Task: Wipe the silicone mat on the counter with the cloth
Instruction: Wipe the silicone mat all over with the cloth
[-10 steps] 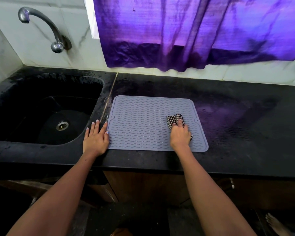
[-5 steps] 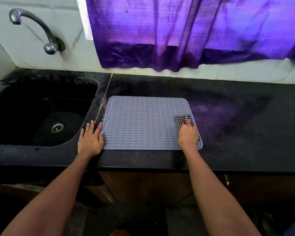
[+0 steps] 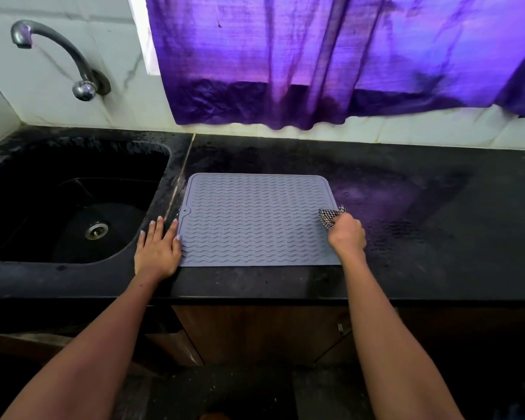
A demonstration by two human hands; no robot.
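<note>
**One stroke runs out at the mat's right edge**

Across it goes: the right hand (image 3: 347, 234) has carried the cloth (image 3: 331, 216) from the mat's middle-right out to its right border in the last second, so this pass looks spent (a return sweep seems due). The silicone mat (image 3: 255, 219) lies flat on the counter (image 3: 437, 207) beside the sink (image 3: 73, 201). Right fingers are curled tight around the checked cloth, which pokes out ahead of the knuckles. The left hand (image 3: 158, 247) lies flat and spread, its inner fingers touching the mat's left edge.

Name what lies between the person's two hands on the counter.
In the head view, the grey silicone mat spans the stretch between the left hand and the right hand, which grips the checked cloth.
</note>
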